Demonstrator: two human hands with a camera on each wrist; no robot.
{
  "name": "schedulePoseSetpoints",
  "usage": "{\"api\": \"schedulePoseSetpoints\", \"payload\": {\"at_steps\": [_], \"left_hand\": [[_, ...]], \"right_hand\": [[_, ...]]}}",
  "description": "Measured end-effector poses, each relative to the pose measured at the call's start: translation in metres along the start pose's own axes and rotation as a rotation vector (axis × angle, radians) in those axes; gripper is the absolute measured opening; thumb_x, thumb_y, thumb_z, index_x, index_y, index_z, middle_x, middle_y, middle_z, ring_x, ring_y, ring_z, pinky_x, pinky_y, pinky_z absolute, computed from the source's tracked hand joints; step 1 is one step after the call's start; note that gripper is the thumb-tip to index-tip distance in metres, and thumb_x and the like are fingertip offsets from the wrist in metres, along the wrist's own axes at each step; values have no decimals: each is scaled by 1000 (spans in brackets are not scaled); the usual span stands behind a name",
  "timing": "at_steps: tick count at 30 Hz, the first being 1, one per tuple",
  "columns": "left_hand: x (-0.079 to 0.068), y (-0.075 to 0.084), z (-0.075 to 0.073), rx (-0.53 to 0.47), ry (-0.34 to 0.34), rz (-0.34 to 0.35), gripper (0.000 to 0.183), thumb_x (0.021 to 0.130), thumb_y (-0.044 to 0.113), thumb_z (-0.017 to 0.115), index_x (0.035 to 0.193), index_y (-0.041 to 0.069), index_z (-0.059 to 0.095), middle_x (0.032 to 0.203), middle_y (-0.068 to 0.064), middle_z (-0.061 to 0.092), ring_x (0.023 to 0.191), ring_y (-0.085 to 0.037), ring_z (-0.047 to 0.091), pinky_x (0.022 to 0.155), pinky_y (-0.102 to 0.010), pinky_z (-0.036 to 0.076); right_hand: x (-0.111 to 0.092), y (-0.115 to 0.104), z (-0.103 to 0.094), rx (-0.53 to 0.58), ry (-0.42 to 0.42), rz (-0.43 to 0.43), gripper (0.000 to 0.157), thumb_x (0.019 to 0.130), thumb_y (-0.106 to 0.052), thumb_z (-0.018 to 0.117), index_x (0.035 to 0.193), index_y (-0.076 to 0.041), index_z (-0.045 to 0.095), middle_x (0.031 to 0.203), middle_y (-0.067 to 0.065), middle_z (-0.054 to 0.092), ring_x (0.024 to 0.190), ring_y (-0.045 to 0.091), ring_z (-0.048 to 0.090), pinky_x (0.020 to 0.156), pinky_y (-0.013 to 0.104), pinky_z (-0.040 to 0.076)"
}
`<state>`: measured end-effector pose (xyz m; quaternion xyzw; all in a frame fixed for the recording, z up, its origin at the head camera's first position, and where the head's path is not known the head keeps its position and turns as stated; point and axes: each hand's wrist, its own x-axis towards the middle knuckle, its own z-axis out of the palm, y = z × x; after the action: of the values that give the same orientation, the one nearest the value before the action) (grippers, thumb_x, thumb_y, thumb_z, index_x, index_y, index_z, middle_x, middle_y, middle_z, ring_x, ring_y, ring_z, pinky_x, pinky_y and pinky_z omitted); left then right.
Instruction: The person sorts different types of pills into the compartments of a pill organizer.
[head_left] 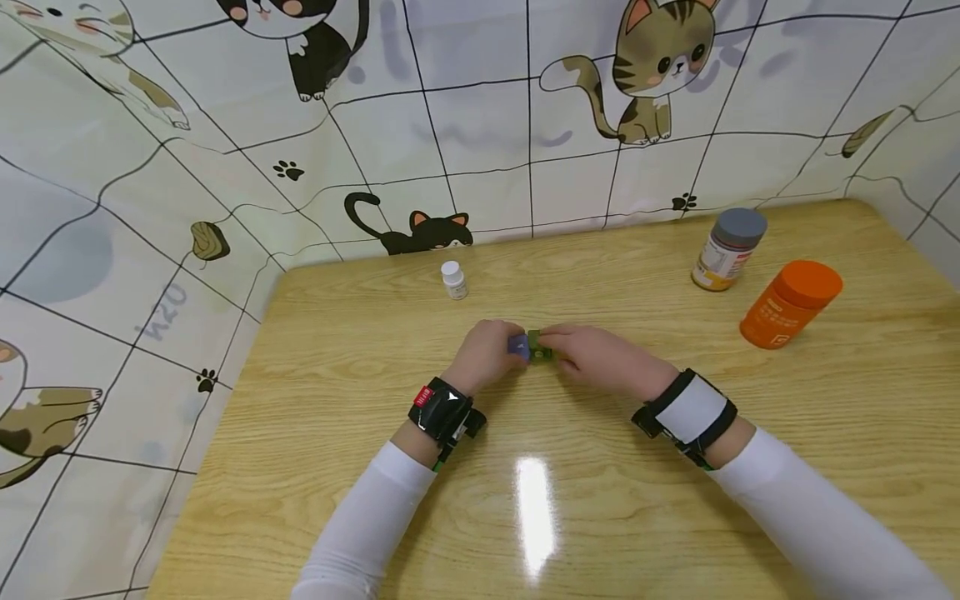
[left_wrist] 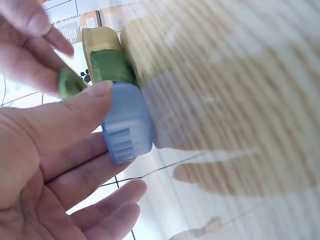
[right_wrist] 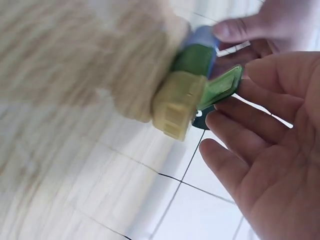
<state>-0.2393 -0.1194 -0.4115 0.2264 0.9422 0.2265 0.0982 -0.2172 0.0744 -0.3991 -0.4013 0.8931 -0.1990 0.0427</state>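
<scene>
A small pill organizer with blue, green and yellow compartments lies on the wooden table; its blue compartment [left_wrist: 127, 120] is nearest my left hand. My left hand [head_left: 491, 354] pinches that blue end between thumb and fingers. The green lid [right_wrist: 222, 87] stands raised from the middle compartment. At this lid are the fingertips of my right hand [head_left: 600, 354], its fingers fairly straight and its palm facing the box. The yellow compartment [right_wrist: 177, 102], at the far end, has its lid down. In the head view my right hand covers most of the yellow end.
Beyond the hands stands a small white bottle [head_left: 453, 281]. At the right are a grey-capped jar [head_left: 727, 250] and an orange jar [head_left: 791, 304]. The table [head_left: 337, 375] meets a wall [head_left: 487, 125] covered in cat drawings.
</scene>
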Motion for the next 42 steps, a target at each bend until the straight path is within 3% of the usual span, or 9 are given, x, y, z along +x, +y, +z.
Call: {"api": "schedulePoseSetpoints", "payload": {"at_steps": [5, 10, 21, 25, 31, 38, 42], "left_hand": [[-1, 1, 0, -16, -9, -27, 37, 78, 14, 74, 112, 3, 63, 101, -8, 64, 84, -14, 55, 71, -25, 46], [0, 0, 0, -21, -9, -24, 38, 77, 14, 75, 111, 3, 63, 100, -7, 65, 83, -14, 55, 69, -24, 46], [-1, -4, -1, -15, -11, -8, 41, 76, 12, 75, 113, 3, 62, 102, -8, 65, 84, -14, 55, 71, -24, 46], [-2, -11, 0, -18, -21, -15, 50, 74, 10, 77, 118, 0, 57, 109, -11, 62, 93, -17, 56, 79, -27, 46], [0, -17, -1, 5, -16, -9, 51, 70, 14, 80, 115, 0, 59, 109, -10, 62, 96, -18, 55, 85, -30, 44], [2, -19, -1, 6, -16, 17, 43, 72, 18, 78, 110, 4, 63, 105, -6, 63, 93, -16, 54, 84, -28, 43], [3, -21, -3, 27, -12, 46, 41, 73, 19, 77, 109, 5, 64, 103, -5, 64, 93, -15, 54, 85, -28, 43]], "right_hand": [[-8, -7, 9, -266, -14, -80, 35, 85, -1, 60, 118, 10, 54, 124, 25, 50, 110, 32, 50, 87, 38, 46], [-9, -7, 13, -350, 1, -116, 33, 86, -1, 60, 116, 10, 55, 123, 25, 51, 109, 32, 51, 87, 37, 47], [-8, -8, 16, -340, 21, -109, 33, 85, -2, 60, 116, 9, 56, 123, 25, 51, 109, 34, 50, 88, 41, 46], [-5, -9, 15, -282, 29, -41, 36, 84, -4, 61, 117, 9, 55, 123, 24, 52, 106, 34, 52, 87, 45, 46], [12, -12, 11, -205, 76, 69, 42, 82, -11, 68, 117, 8, 54, 118, 22, 55, 100, 30, 55, 82, 40, 49], [39, -10, 20, -155, 45, 82, 18, 80, -13, 71, 89, -2, 61, 84, 8, 60, 70, 16, 54, 60, 31, 47], [45, -9, 25, -141, 69, 61, 13, 80, -13, 71, 82, -4, 61, 78, 7, 59, 66, 14, 51, 58, 29, 45]]}}
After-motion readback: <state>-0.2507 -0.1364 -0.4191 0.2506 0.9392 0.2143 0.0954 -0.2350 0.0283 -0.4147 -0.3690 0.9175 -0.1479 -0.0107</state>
